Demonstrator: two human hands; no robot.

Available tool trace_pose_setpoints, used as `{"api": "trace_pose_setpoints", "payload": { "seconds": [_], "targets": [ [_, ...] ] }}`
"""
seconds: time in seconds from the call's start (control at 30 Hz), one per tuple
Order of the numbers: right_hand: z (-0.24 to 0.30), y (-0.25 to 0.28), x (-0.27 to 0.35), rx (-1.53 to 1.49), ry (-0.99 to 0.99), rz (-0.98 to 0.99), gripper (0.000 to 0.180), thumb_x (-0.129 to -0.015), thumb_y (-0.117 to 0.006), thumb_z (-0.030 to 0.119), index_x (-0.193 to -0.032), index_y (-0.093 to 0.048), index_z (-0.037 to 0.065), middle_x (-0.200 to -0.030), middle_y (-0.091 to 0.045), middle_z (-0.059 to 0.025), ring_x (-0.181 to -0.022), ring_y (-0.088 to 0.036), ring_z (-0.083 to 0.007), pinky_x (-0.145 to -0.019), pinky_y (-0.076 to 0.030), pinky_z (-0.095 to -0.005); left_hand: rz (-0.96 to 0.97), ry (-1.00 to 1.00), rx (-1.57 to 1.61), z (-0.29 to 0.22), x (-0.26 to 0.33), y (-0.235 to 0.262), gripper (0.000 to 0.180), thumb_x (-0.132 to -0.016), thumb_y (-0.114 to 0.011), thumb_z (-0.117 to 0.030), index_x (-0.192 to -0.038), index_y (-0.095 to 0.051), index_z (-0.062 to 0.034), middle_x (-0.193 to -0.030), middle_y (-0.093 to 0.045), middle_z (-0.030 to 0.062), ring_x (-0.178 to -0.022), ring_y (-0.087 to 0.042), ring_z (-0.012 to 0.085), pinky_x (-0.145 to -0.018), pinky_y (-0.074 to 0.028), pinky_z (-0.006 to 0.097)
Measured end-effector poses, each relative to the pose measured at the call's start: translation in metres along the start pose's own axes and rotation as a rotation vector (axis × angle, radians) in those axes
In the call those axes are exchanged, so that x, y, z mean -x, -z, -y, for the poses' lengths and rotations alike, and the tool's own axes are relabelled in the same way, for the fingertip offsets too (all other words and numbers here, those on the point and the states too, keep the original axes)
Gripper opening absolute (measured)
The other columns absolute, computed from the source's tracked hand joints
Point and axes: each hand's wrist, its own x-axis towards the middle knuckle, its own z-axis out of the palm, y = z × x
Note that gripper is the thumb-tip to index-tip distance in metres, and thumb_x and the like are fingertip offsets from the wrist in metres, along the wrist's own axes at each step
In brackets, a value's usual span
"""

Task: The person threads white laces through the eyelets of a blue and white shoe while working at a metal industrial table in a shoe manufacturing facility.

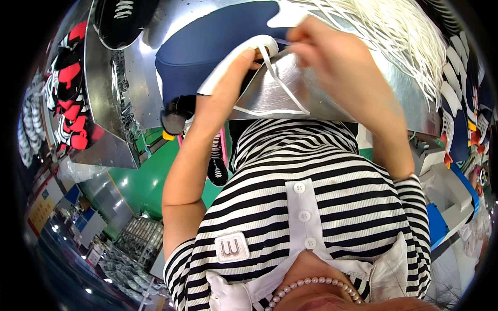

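Note:
On the metal table [270, 90] in front of me, a navy shoe upper [207, 44] with a white eyelet section [236, 62] lies under my hands. My left hand [228, 83] grips the white section, thumb on top and fingers behind it. A white shoelace [285, 89] comes out near its tip and hangs in a loop toward the table's near edge. To the right of that tip, my right hand [337, 65] is raised, smeared by motion. Its thumb and fingertips are pinched, seemingly on a stretch of the lace; the fingers partly hide it.
A big heap of white laces [386, 44] covers the table's far right. One black shoe [122, 23] stands at the far left. Red, black and white shoe pieces [70, 96] are stacked beyond the left edge. More navy and white uppers [456, 122] hang at the right.

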Motion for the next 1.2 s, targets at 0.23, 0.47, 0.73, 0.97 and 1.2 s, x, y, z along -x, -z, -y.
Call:
{"api": "trace_pose_setpoints", "payload": {
  "seconds": [0.23, 0.47, 0.73, 0.97, 1.2],
  "targets": [
    [-0.04, -0.009, -0.009, -0.568, -0.467, -0.018, 0.05, -0.076, -0.083, 0.027, -0.113, -0.062, 0.001, -0.098, -0.068, -0.0032, -0.084, -0.06, -0.009, -0.078, -0.047, -0.0229, 0.04, 0.001, -0.019, -0.007, -0.016, 0.003, 0.037, -0.096, -0.061, -0.031, -0.103, -0.067, 0.0056, -0.095, -0.072, 0.0121, -0.084, -0.069, 0.0205, -0.081, -0.053, 0.029],
    [-0.069, -0.024, -0.027, -0.733, -0.546, -0.18, 0.031, -0.084, -0.076, 0.023, -0.107, -0.064, 0.005, -0.086, -0.061, 0.0027, -0.069, -0.049, -0.0037, -0.059, -0.036, -0.0181, 0.264, -0.381, -0.873, -0.025, -0.007, 0.019, 0.033, -0.088, -0.07, -0.018, -0.113, -0.062, 0.0033, -0.105, -0.071, 0.0185, -0.089, -0.07, 0.0259, -0.08, -0.052, 0.029],
    [-0.036, -0.051, 0.006, -0.676, -0.423, -0.036, 0.031, -0.084, -0.075, 0.028, -0.094, -0.071, -0.001, -0.073, -0.064, -0.0001, -0.067, -0.055, -0.0053, -0.062, -0.043, -0.02, -0.007, -0.641, -0.991, -0.032, -0.003, 0.006, 0.014, -0.087, -0.068, -0.012, -0.099, -0.064, -0.0074, -0.067, -0.062, 0.0102, -0.059, -0.061, 0.0286, -0.054, -0.046, 0.037],
    [-0.026, -0.034, 0.012, -0.75, -0.367, 0.198, 0.021, -0.086, -0.072, 0.023, -0.086, -0.068, 0.002, -0.061, -0.053, 0.0009, -0.057, -0.041, -0.0068, -0.053, -0.034, -0.0247, -0.157, -0.763, -0.875, -0.056, -0.007, 0.012, 0.015, -0.086, -0.07, -0.012, -0.1, -0.067, -0.0082, -0.068, -0.063, 0.0116, -0.058, -0.061, 0.0285, -0.054, -0.046, 0.036],
    [-0.035, 0.018, 0.121, -0.441, -0.388, 0.514, 0.017, -0.084, -0.073, 0.017, -0.086, -0.069, 0.001, -0.069, -0.061, -0.0065, -0.059, -0.05, -0.0131, -0.057, -0.04, -0.0301, -0.198, -0.672, -0.736, -0.091, -0.012, 0.038, 0.02, -0.089, -0.07, -0.01, -0.107, -0.07, -0.0008, -0.09, -0.071, 0.0023, -0.077, -0.062, 0.0063, -0.069, -0.05, 0.021]
  ]
}}
